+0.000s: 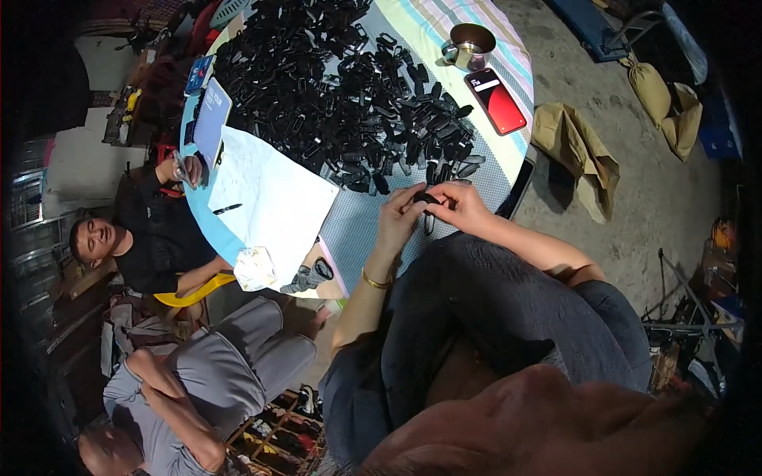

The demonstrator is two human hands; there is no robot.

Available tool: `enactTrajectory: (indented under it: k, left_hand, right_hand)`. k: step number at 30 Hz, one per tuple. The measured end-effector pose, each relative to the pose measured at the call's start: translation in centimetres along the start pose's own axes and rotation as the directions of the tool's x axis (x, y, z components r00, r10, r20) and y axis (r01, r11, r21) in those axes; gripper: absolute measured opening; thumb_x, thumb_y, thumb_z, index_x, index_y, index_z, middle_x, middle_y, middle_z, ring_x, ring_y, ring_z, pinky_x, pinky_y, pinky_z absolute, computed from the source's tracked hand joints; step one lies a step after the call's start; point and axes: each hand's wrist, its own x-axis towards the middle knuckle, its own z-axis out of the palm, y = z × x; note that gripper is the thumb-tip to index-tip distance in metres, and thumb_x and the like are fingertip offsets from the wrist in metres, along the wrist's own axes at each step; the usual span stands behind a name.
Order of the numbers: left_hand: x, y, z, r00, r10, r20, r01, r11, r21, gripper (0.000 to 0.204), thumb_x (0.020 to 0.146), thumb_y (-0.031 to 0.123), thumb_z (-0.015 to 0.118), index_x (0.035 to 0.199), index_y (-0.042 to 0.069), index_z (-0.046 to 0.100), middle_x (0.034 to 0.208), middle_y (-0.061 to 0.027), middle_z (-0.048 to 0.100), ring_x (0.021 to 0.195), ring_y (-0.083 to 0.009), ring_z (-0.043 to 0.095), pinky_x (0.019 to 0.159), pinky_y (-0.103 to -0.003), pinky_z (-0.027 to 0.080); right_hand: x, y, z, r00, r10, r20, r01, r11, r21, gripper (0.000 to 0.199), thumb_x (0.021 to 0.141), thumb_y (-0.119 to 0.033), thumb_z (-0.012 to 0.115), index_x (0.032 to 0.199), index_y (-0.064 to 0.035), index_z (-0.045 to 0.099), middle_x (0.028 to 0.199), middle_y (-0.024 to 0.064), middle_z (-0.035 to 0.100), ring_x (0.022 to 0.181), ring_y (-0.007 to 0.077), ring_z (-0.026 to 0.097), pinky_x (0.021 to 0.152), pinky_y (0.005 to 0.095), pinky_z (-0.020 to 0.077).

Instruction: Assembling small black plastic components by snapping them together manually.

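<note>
Wearer's head (pixel 532 424), two hands (pixel 396 219) (pixel 464 205), black piece (pixel 428 197)

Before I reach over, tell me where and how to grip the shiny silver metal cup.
Probably by its curved metal side handle, coming from the left: it juts that way, toward the heap of small black pieces, and the cup stands mouth up.

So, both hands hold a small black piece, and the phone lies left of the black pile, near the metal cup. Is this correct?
Only the side is wrong: the head view shows the phone right of the black pile, near the metal cup. The rest is correct.
</note>
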Motion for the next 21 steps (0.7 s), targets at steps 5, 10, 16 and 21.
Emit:
enactTrajectory:
  k: [5,10,16,21]
  left_hand:
    - [0.0,0.8,-0.4,0.996,0.081,0.044,-0.085,0.992,0.098,0.028,0.079,0.007,0.061,0.107,0.003,0.062,0.08,-0.0014,0.053,0.067,-0.0076,0.048,0.059,-0.02,0.04]
    - [-0.4,0.1,0.9,0.996,-0.05,-0.081,0.042,0.995,-0.091,0.026,0.082,0.006,0.059,0.107,0.0,0.061,0.082,-0.0015,0.055,0.067,-0.007,0.049,0.059,-0.02,0.041]
    - [-0.9,1.2,2.1,0.982,0.018,-0.187,0.005,0.993,0.121,0.027,0.085,0.005,0.055,0.111,-0.003,0.058,0.093,-0.0074,0.062,0.08,-0.0101,0.057,0.069,-0.021,0.046]
    - [-0.3,-0.1,1.6,0.985,-0.016,-0.17,-0.005,0.992,-0.126,0.028,0.089,0.006,0.05,0.114,-0.005,0.054,0.102,-0.01,0.062,0.089,-0.0126,0.058,0.078,-0.023,0.045]
  right_hand:
    - [0.4,-0.8,-0.6,0.996,-0.035,0.078,0.04,0.997,-0.063,0.023,0.071,-0.013,0.071,0.088,-0.0007,0.062,0.076,0.0108,0.061,0.063,0.0204,0.061,0.054,0.0288,0.0485]
    - [0.3,-0.9,-0.2,0.978,-0.203,0.041,0.206,0.926,-0.316,0.024,0.069,-0.016,0.07,0.087,-0.0027,0.061,0.078,0.0123,0.061,0.066,0.03,0.06,0.057,0.0357,0.0485]
    - [0.2,-1.2,-0.6,0.973,-0.228,0.029,0.224,0.916,-0.333,0.026,0.07,-0.02,0.07,0.086,-0.0038,0.06,0.077,0.0116,0.06,0.067,0.0286,0.059,0.058,0.0368,0.0476]
    - [0.1,1.6,0.1,0.998,0.051,0.028,-0.053,0.996,0.077,0.019,0.077,-0.018,0.067,0.084,-0.0027,0.059,0.067,0.0078,0.057,0.059,0.0172,0.056,0.054,0.0316,0.0452]
